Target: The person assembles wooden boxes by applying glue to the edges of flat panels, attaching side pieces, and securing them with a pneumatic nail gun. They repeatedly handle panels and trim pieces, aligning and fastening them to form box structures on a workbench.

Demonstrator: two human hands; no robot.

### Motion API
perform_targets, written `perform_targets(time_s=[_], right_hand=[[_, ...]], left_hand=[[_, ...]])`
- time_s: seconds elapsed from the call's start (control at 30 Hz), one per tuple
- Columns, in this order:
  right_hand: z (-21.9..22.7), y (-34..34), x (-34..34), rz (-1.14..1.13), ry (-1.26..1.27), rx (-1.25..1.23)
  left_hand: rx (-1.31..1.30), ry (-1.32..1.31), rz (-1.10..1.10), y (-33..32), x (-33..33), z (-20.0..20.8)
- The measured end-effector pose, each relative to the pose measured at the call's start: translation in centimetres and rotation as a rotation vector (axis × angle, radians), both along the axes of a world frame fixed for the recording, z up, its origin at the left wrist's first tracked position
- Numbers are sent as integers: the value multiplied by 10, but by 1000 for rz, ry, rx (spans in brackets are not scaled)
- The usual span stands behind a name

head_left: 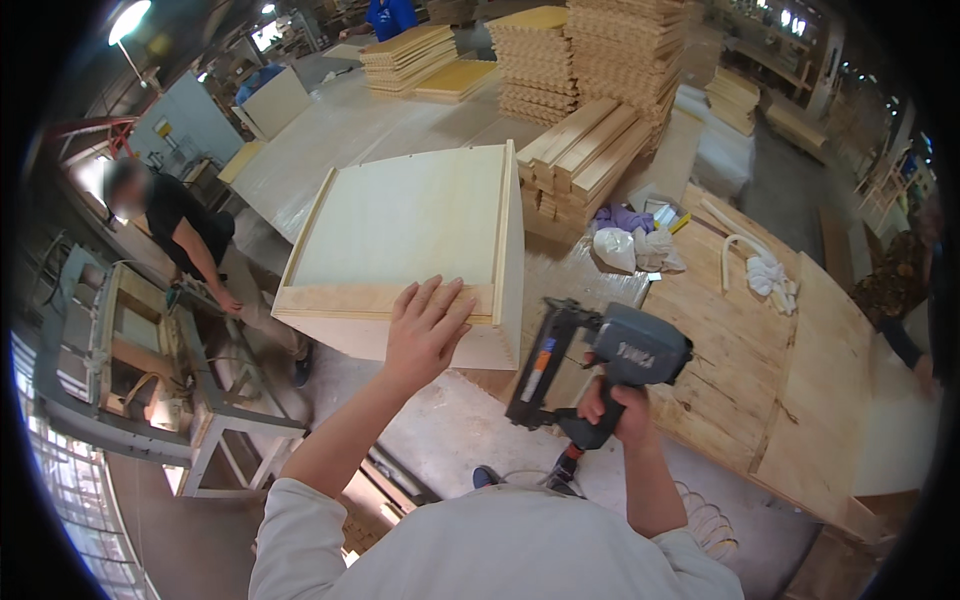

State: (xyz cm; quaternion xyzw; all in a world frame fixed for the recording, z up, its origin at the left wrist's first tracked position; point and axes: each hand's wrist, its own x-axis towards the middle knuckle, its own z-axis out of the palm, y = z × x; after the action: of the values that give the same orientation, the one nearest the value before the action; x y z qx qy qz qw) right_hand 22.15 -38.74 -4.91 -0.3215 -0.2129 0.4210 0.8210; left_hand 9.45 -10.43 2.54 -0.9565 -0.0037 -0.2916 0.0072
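A pale wooden box [410, 215], with a recessed panel on top and a raised rim, sits at the near edge of the work table. My left hand [430, 322] lies flat on the box's near rail [340, 299], fingers stretched out and slightly apart. To the right of the box, my right hand [612, 408] is wrapped round the grip of a dark grey pneumatic nail gun [640, 345]. The gun is held in the air, apart from the box, its magazine toward the box. An air hose hangs from the bottom of its handle.
Wooden strips [590, 150] and tall stacks of boards [535, 60] stand behind the box. Bags and cloths [640, 245] lie right of it, near a plywood surface [740, 370]. A person [190, 230] stands at left by a metal-framed bench [210, 430]; another person's arm [905, 345] shows far right.
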Motion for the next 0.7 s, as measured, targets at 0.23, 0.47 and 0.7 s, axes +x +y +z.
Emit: perform_targets(time_s=[0.23, 0.47, 0.7], right_hand=[[-29, 28, 13, 217, -11, -20], [-41, 36, 24, 333, 95, 22], [-42, 39, 37, 387, 69, -11]], left_hand=[[46, 17, 41, -5, -1, 3], [42, 62, 52, -7, 3, 5], [31, 53, 41, -7, 7, 4]])
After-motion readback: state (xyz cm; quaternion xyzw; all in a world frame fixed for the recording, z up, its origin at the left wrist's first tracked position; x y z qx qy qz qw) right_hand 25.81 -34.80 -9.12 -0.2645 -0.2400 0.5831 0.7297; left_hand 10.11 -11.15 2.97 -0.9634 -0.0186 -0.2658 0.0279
